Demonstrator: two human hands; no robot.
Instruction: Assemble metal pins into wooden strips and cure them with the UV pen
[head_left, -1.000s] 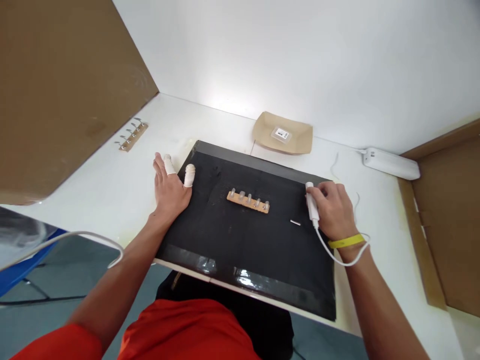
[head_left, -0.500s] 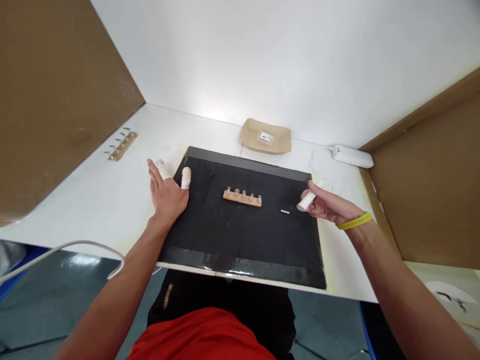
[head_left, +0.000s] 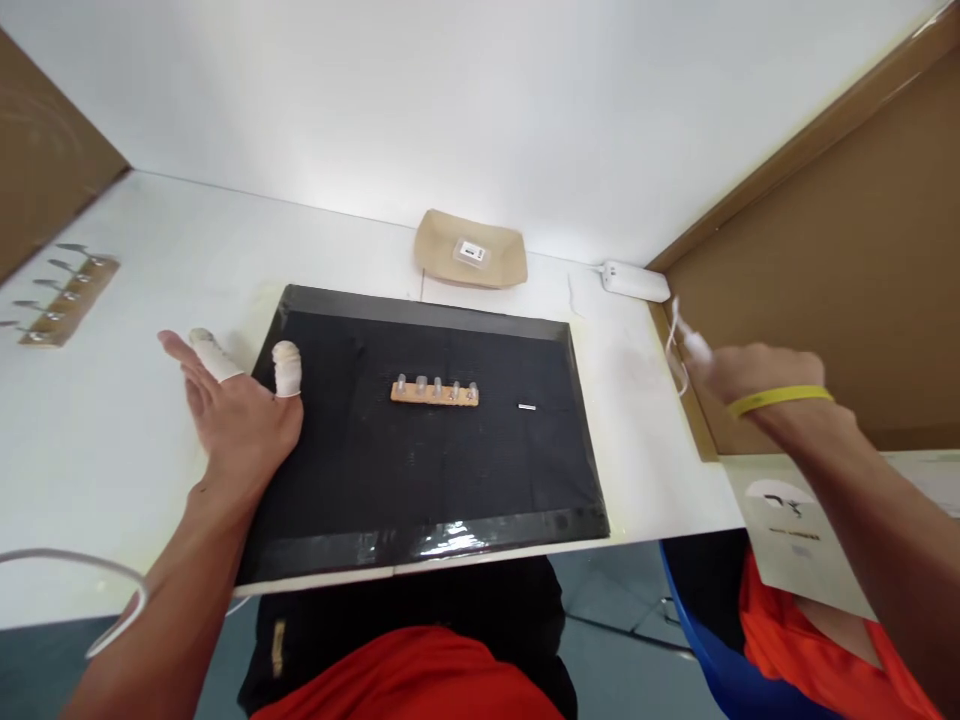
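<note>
My left hand (head_left: 244, 410) lies over the left edge of the black mat (head_left: 495, 480) with its fingers spread. White coverings wrap its thumb and a finger, and it holds nothing. My right hand (head_left: 765, 375), with a yellow wristband, is raised off the mat near the right-hand partition. It is blurred and closed on a white cylinder (head_left: 697, 347), mostly hidden, with a thin white cord (head_left: 673, 345) beside it. On the mat lies a small wooden strip (head_left: 433, 394) bearing several clear upright caps. A short silver pin (head_left: 526, 407) lies to its right.
A cardboard tray (head_left: 510, 262) with a labelled clear packet stands behind the mat. At far left is a wooden strip with metal hooks (head_left: 71, 300). A white power strip (head_left: 636, 281) sits by the right partition (head_left: 810, 270). Another person's red clothing (head_left: 780, 630) shows at lower right.
My right hand has moved right and away from the mat with the white cylinder. The whole view has shifted to the right; my left hand stays at the mat's left edge.
</note>
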